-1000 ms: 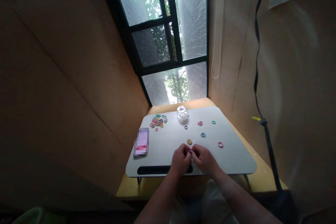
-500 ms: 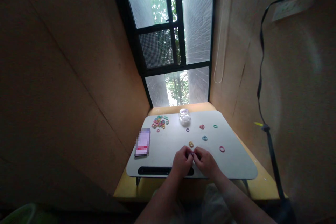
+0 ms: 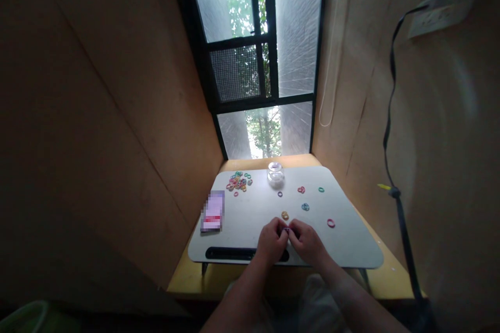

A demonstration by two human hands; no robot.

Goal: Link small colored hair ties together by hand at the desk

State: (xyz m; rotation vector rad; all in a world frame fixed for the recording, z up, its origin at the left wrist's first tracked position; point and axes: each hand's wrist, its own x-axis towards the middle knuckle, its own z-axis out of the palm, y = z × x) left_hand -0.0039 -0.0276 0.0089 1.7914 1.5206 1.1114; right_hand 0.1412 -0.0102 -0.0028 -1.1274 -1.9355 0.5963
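The left hand (image 3: 271, 239) and right hand (image 3: 307, 241) pinch a small purplish band (image 3: 287, 229) at six o'clock over the white round-cornered tabletop (image 3: 248, 223); beyond, at twelve, a black-framed glass window (image 3: 296, 36) rises between brown walls (image 3: 117, 140).

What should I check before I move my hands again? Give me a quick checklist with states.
1. Left hand and right hand both on the small purplish piece: ok.
2. Shape of that piece visible: not ok, fingers hide most of it.
3. Piece closed into a ring: cannot tell.
4. Pink ring apart from the right hand: ok.
5. Clear jar upright: ok.
6. Phone apart from the ring pile: ok.
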